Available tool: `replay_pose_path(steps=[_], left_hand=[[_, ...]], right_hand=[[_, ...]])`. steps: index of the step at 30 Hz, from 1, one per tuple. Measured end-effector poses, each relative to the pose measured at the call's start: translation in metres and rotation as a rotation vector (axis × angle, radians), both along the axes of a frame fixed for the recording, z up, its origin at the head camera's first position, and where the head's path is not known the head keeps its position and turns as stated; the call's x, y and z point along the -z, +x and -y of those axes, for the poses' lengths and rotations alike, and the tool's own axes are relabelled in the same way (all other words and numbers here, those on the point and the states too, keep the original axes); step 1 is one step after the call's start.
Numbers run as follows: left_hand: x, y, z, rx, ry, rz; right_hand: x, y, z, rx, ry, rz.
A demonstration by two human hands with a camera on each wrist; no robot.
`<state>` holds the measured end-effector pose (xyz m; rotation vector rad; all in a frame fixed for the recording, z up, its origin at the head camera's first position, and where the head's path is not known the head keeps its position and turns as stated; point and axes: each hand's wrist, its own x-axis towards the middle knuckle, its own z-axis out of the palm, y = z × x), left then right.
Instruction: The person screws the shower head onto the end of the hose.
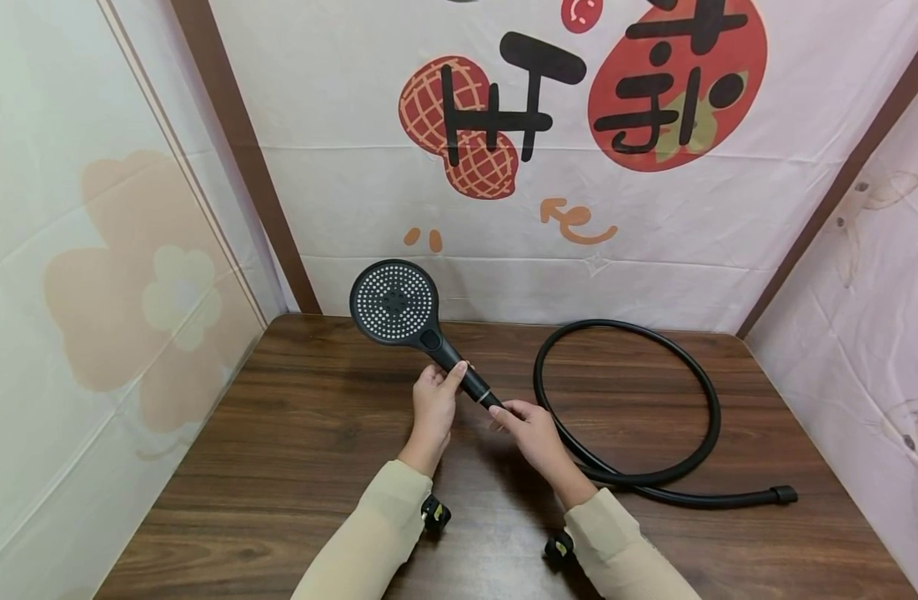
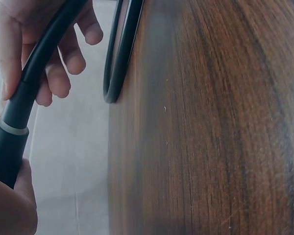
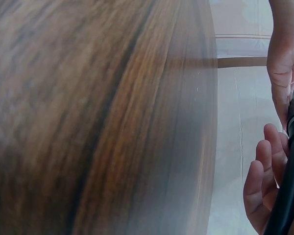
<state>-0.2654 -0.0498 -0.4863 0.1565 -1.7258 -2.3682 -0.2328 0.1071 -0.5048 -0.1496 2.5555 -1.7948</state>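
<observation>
Black shower head (image 1: 394, 302): perforated round face toward viewer, far left; handle (image 1: 471, 383) slants near-right, gripped by left hand (image 1: 433, 410). Black hose (image 1: 714, 410): meets handle at pale ring, held by right hand (image 1: 535, 435); looped rightward.

The cream-sleeved left forearm (image 1: 368, 533) and cream-sleeved right forearm (image 1: 627, 546) reach forward and converge, the bare left hand (image 1: 436, 404) gripping with its thumb uppermost, the bare right hand (image 1: 532, 429) near it, slightly closer to the body, thumb pressed in a pinch, several fingers apart and gently bent.
</observation>
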Motion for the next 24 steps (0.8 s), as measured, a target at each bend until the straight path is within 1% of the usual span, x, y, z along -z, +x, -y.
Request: replay_pose_path(steps=[9,18,20,24], left_hand=[[0.0021,-0.0026,0.0001,0.006,-0.015,-0.005],[-0.0004,0.0000,0.0004,0.010,-0.005,-0.012],[-0.0011,0.0007,0.0009,0.013,-0.005,-0.006],[-0.0025,0.0018,0.0016,0.026,-0.009,0.001]], right_hand=[[-0.0019,-0.0003,0.0006,-0.010,0.021,-0.016],[-0.0002,-0.0017,-0.0010,-0.015,0.009,-0.006],[0.0010,-0.0019,-0.0011,-0.006,-0.014,-0.005],[0.0017,-0.0008,-0.0002,0.038,-0.043,-0.030]])
